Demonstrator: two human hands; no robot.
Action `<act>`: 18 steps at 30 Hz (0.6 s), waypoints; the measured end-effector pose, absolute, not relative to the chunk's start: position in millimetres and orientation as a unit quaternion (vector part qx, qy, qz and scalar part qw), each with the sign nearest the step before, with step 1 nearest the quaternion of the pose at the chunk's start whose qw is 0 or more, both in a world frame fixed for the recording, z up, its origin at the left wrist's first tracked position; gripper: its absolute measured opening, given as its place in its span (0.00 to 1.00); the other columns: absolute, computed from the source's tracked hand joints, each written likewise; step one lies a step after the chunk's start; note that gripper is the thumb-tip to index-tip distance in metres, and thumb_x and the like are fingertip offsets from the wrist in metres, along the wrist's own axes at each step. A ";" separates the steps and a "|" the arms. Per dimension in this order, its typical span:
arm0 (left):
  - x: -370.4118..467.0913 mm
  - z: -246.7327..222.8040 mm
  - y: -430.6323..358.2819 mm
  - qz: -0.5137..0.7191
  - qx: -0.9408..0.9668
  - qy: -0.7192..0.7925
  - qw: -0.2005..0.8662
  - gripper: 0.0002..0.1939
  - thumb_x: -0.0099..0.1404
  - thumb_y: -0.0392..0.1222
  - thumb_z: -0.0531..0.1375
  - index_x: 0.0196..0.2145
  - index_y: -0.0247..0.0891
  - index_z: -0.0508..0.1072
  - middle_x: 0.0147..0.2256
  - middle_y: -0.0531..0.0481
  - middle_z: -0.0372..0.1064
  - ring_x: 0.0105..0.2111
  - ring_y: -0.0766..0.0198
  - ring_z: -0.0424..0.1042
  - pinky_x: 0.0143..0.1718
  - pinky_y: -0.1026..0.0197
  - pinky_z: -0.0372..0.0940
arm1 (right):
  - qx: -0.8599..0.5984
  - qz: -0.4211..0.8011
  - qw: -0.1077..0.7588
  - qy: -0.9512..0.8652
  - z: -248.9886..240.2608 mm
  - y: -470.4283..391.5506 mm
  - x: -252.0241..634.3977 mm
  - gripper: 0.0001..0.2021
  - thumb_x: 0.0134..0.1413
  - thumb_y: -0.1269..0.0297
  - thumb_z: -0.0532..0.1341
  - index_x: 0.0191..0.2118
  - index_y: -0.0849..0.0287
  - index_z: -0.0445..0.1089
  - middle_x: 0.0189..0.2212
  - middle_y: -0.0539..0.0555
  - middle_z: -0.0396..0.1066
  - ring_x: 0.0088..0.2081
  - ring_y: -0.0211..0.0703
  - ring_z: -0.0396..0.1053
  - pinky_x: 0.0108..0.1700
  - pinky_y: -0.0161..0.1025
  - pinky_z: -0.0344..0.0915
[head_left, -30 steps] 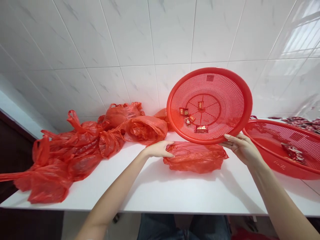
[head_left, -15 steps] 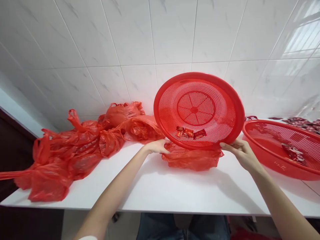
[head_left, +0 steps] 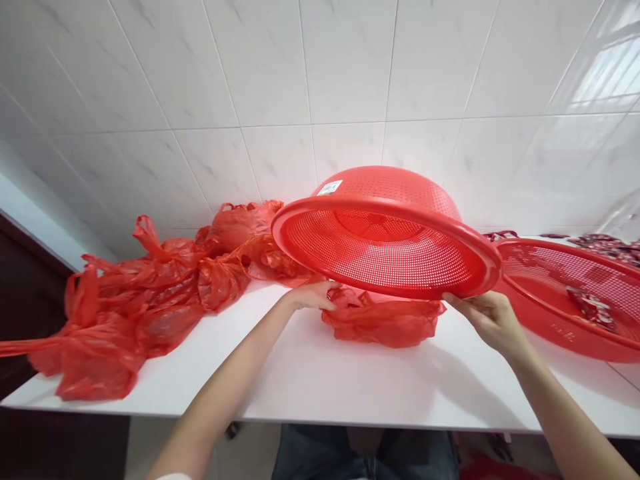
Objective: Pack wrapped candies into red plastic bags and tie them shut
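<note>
A red plastic colander [head_left: 385, 230] is tipped steeply over, its open mouth facing down toward me and its base up near the wall. My right hand [head_left: 487, 320] grips its rim at the lower right, thumb on the edge. Below the colander, a red plastic bag [head_left: 385, 323] rests on the white table with its mouth under the rim. My left hand [head_left: 317, 295] is closed on the bag's left edge; the fingertips are partly hidden by the film. No wrapped pieces show in the visible part of the colander.
Several filled red bags [head_left: 165, 293] are heaped along the left of the white table [head_left: 320, 393]. On the right stands another red basket [head_left: 555, 327] holding a few dark red wrapped packets [head_left: 593, 308]. More packets [head_left: 607, 248] lie behind it. A tiled wall [head_left: 275, 67] runs along the back.
The colander has tipped further over, mouth downward. The few small wrapped packets that lay inside near its lower rim no longer show. Both hands stay nearly in place.
</note>
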State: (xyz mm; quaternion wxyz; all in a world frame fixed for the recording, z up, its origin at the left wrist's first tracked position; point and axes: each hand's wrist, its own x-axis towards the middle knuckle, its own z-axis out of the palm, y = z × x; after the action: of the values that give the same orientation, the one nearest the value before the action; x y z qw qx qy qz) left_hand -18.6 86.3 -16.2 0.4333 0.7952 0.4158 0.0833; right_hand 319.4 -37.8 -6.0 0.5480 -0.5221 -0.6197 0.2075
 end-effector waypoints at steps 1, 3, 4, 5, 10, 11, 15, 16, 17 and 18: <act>-19.3 -15.2 84.8 0.081 0.790 0.419 0.440 0.38 0.47 0.34 0.61 0.59 0.38 0.71 0.55 0.44 0.74 0.51 0.51 0.75 0.46 0.58 0.70 | -0.521 0.198 0.548 -0.624 -6.2 -38.2 318.8 0.14 0.46 0.47 0.70 0.25 0.54 0.79 0.23 0.52 0.77 0.26 0.47 0.71 0.29 0.41 0.68; -20.3 -12.8 81.7 0.074 0.776 0.426 0.460 0.39 0.46 0.33 0.61 0.59 0.39 0.71 0.57 0.44 0.72 0.55 0.50 0.73 0.50 0.57 0.69 | -0.520 0.185 0.550 -0.627 -7.5 -38.5 317.6 0.15 0.47 0.48 0.70 0.23 0.54 0.78 0.21 0.52 0.76 0.24 0.45 0.70 0.27 0.40 0.66; -20.6 -11.5 80.2 0.072 0.772 0.428 0.465 0.39 0.46 0.33 0.60 0.59 0.38 0.70 0.58 0.43 0.72 0.56 0.50 0.72 0.51 0.57 0.69 | -0.520 0.183 0.551 -0.626 -8.6 -38.4 316.8 0.15 0.47 0.48 0.70 0.23 0.54 0.77 0.21 0.52 0.75 0.24 0.45 0.69 0.27 0.40 0.66; -20.9 -10.3 78.7 0.069 0.769 0.430 0.468 0.40 0.45 0.33 0.60 0.59 0.37 0.70 0.58 0.43 0.71 0.56 0.49 0.72 0.51 0.56 0.69 | -0.521 0.184 0.554 -0.623 -9.9 -38.2 315.9 0.15 0.47 0.48 0.70 0.23 0.54 0.77 0.21 0.52 0.75 0.24 0.45 0.69 0.26 0.40 0.66; -28.9 -3.7 69.2 0.085 0.768 0.441 0.456 0.43 0.44 0.32 0.60 0.62 0.38 0.69 0.60 0.43 0.70 0.59 0.46 0.69 0.55 0.53 0.68 | -0.500 0.241 0.604 -0.572 -17.4 -36.4 310.9 0.13 0.45 0.48 0.73 0.28 0.53 0.79 0.27 0.53 0.79 0.30 0.48 0.75 0.32 0.42 0.74; -32.8 -1.8 66.8 0.089 0.772 0.439 0.451 0.44 0.44 0.32 0.60 0.63 0.38 0.68 0.61 0.43 0.69 0.60 0.46 0.68 0.56 0.53 0.67 | -0.492 0.260 0.618 -0.556 -18.5 -36.4 310.2 0.13 0.45 0.49 0.73 0.30 0.53 0.80 0.28 0.53 0.79 0.31 0.49 0.76 0.34 0.43 0.75; -53.9 9.6 58.1 0.078 0.806 0.433 0.396 0.46 0.47 0.36 0.64 0.66 0.36 0.64 0.64 0.42 0.65 0.61 0.46 0.67 0.61 0.52 0.63 | -0.442 0.332 0.674 -0.490 -17.8 -39.5 308.7 0.13 0.43 0.52 0.75 0.34 0.52 0.80 0.31 0.52 0.79 0.33 0.48 0.77 0.38 0.46 0.78; -59.2 13.3 56.5 0.068 0.816 0.436 0.373 0.44 0.48 0.37 0.64 0.65 0.37 0.65 0.64 0.43 0.65 0.61 0.47 0.67 0.62 0.52 0.62 | -0.430 0.344 0.687 -0.474 -15.6 -41.0 308.7 0.13 0.43 0.52 0.75 0.34 0.52 0.80 0.31 0.51 0.79 0.33 0.48 0.77 0.37 0.46 0.78; -63.6 17.3 55.2 0.056 0.824 0.442 0.350 0.43 0.50 0.39 0.65 0.65 0.38 0.66 0.64 0.44 0.66 0.61 0.48 0.67 0.62 0.53 0.61 | -0.420 0.350 0.701 -0.458 -12.4 -42.9 309.1 0.12 0.42 0.54 0.76 0.33 0.52 0.80 0.31 0.51 0.79 0.33 0.47 0.77 0.36 0.45 0.78; -66.8 21.7 54.2 0.045 0.830 0.450 0.326 0.40 0.52 0.41 0.65 0.64 0.39 0.67 0.63 0.45 0.67 0.61 0.49 0.67 0.61 0.54 0.62 | -0.410 0.351 0.719 -0.438 -8.4 -45.1 310.0 0.11 0.41 0.56 0.76 0.31 0.53 0.79 0.30 0.50 0.79 0.32 0.46 0.76 0.35 0.44 0.78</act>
State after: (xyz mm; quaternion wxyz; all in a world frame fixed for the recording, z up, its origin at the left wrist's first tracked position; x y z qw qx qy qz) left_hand -66.8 54.2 21.7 0.3261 0.8301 0.4501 0.0450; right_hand 310.0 -45.1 -8.4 0.7187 -0.4101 -0.4382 0.3509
